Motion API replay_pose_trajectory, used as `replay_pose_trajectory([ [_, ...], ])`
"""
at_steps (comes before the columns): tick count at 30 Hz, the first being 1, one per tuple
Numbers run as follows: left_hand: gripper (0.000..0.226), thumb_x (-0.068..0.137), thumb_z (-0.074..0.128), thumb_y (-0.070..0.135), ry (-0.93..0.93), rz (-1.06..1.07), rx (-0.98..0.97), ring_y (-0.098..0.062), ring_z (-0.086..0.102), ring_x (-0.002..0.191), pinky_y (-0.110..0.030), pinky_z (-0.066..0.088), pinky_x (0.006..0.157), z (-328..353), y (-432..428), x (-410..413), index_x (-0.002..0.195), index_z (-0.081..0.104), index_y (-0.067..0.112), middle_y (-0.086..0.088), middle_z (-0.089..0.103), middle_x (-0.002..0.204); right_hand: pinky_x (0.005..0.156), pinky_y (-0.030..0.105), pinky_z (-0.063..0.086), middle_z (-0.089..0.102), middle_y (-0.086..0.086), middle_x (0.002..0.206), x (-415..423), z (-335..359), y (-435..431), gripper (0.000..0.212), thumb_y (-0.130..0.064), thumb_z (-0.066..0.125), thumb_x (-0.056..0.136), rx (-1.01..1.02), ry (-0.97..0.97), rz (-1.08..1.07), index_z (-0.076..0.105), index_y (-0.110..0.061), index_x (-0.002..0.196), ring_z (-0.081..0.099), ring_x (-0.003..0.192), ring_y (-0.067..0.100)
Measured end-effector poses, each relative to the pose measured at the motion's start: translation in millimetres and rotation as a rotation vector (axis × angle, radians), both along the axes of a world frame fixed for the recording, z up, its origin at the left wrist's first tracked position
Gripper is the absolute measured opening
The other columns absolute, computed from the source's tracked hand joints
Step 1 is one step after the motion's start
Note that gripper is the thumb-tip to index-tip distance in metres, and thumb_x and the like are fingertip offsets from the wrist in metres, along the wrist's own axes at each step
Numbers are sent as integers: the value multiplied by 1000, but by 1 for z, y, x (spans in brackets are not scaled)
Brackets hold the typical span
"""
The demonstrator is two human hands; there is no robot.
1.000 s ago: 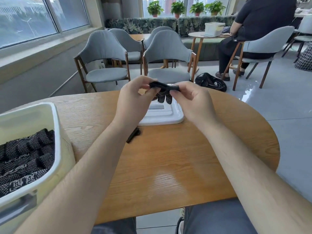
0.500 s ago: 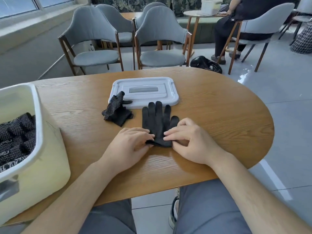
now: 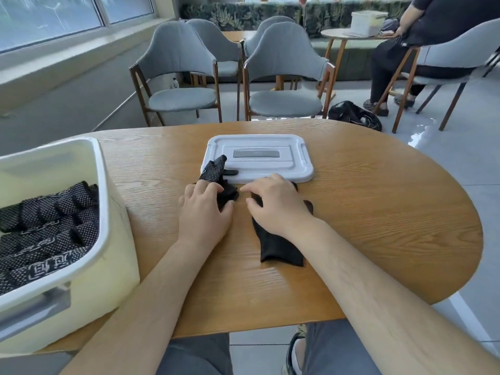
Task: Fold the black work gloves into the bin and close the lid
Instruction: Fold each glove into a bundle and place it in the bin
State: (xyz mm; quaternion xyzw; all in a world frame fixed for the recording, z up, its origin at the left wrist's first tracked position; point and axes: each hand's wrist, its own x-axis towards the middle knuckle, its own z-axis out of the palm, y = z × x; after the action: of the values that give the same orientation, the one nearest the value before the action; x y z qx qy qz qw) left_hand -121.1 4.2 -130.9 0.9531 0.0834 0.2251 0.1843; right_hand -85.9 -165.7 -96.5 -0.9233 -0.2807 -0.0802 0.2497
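Head view: the left hand [image 3: 205, 212] is now lifted off the flat glove [image 3: 278, 247], pressed by both hands half a second ago, and the crumpled glove [image 3: 213, 171] at the corner of the lid [image 3: 257, 158] appears to be pinched between its fingers and thumb. The flat glove is held on the table [image 3: 378, 212] under the right hand [image 3: 276, 207], fingers loosely spread. Pairing for the fold is judged to be next; the bin [image 3: 102, 185], already holding gloves, is left uncovered.
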Motion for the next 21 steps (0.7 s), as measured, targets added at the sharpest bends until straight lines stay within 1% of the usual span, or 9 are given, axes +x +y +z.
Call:
replay_pose_trajectory([
  [3,21,88,71,29,-22,-6,-24,-33,57,106,-47,49,89,-4,4,1,100,72,12,-4,65,104,109,42,34,66,-4,131,14,-1,27,39,-29,56,96,-103,33,-20,63,-33,134,49,124,26],
  [6,9,86,68,17,-54,13,-20,-35,60,93,-48,52,77,-6,8,2,89,73,10,-6,66,93,107,42,36,63,-3,131,21,-7,45,37,-30,56,95,-128,64,-14,64,-36,131,49,125,27],
  [8,6,87,66,13,-95,10,-26,-34,59,89,-43,49,77,-4,8,1,87,70,9,-6,66,89,103,41,39,64,-4,122,24,-12,49,32,-28,58,94,-77,69,-19,68,-35,124,51,121,25],
  [10,4,90,64,10,-138,-18,-55,-30,57,90,-29,37,76,-2,6,-1,88,66,8,-6,66,89,101,42,42,64,-4,116,24,-14,50,29,-27,59,92,-42,72,-12,70,-33,119,53,118,25],
  [12,4,95,60,10,-156,-56,-136,-27,56,93,-22,27,72,1,4,-3,93,62,7,-5,64,92,100,44,44,66,-4,112,23,-15,49,26,-27,61,91,21,81,-6,72,-30,115,55,114,24],
  [14,4,96,59,12,-180,-99,-225,-21,56,96,-19,30,75,3,3,-4,99,61,9,0,62,97,96,40,46,68,-4,108,22,-13,48,21,-24,62,93,135,92,-10,74,-27,110,57,110,20],
  [16,13,94,63,12,-218,-143,-324,-10,55,100,-15,39,83,7,4,-7,107,62,12,10,60,102,90,32,47,70,-7,102,21,-7,45,16,-22,64,94,267,97,-23,76,-26,104,59,103,15],
  [18,21,92,67,10,-270,-153,-412,-6,56,100,-12,42,89,11,6,-10,112,63,13,12,61,105,80,26,46,69,-10,91,20,3,39,9,-25,68,95,382,117,-40,76,-27,99,60,90,10],
  [21,12,97,65,14,-334,-149,-474,-2,58,95,-13,45,84,16,5,-11,109,66,15,13,65,99,69,17,43,60,-10,82,19,17,27,3,-30,74,92,447,153,-45,74,-27,94,54,76,5],
])
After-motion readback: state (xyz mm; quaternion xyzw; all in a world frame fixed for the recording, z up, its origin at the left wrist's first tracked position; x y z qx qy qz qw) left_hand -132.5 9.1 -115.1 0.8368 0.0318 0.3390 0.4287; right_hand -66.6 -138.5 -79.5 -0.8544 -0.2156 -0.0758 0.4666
